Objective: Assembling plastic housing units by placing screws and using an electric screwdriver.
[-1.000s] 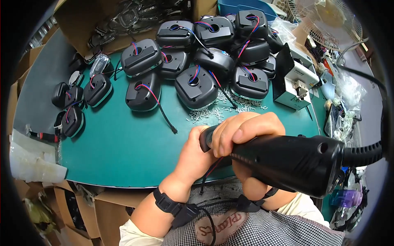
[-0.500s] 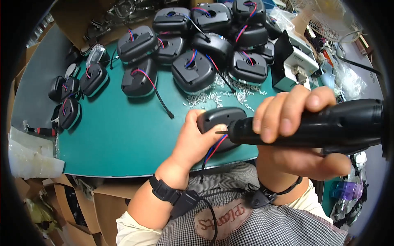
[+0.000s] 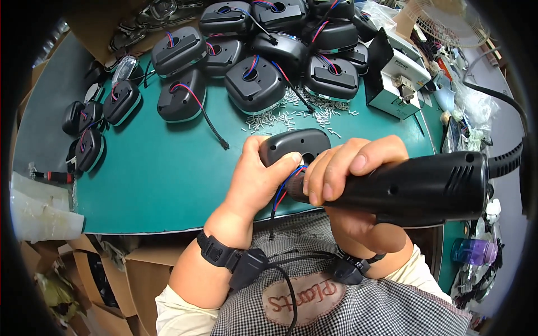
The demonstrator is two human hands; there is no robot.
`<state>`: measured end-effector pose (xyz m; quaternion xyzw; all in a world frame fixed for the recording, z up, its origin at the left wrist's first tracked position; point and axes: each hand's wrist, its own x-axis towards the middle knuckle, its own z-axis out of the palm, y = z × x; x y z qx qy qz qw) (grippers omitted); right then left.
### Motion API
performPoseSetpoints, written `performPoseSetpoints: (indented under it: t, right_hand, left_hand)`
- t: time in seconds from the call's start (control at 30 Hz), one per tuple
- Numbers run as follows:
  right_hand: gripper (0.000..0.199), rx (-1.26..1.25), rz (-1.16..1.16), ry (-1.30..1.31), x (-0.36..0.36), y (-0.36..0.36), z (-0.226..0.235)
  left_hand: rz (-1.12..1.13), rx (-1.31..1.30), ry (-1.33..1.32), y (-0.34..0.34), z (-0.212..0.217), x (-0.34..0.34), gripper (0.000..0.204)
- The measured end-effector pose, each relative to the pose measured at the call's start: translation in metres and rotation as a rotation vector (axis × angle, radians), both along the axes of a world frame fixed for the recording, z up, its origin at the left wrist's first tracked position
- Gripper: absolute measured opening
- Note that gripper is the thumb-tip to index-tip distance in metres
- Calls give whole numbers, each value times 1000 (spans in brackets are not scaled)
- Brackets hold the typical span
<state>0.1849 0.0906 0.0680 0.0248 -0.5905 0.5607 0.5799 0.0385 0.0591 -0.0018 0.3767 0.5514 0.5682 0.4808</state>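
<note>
Over the near edge of the green mat [image 3: 168,185], the left hand [image 3: 255,179] grips a dark housing [image 3: 294,147] with red and blue wires [image 3: 283,187] hanging below. Right hand [image 3: 350,168] is closed around a black driver [image 3: 414,182], its tip touching the housing; more housings [image 3: 255,84] crowd the far side

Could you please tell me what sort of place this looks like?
Probably an assembly bench in a small workshop: many alike black housings with red and blue wires crowd a green mat, small pins lie loose, and the right hand holds a power tool.
</note>
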Motion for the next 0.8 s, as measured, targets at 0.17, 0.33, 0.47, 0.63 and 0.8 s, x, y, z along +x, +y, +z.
performPoseSetpoints:
  t: [0.17,0.33,0.47,0.63,0.8]
  right_hand:
    - [59,174,85,-64,1,8,0]
    - [55,-3,67,-111,-2,-5,9]
    - [65,-108,42,-106,-2,-1,3]
    - [74,-470,20,166,0,8,6]
    - [59,-540,-308,269,63,54,-6]
  left_hand:
    - [23,-9,78,1,-1,0,53]
    - [20,14,26,4,-7,1,52]
    - [34,3,-2,2,-1,2,51]
    - [17,56,14,0,-4,-1,52]
    - [7,54,-108,-34,8,-28,53]
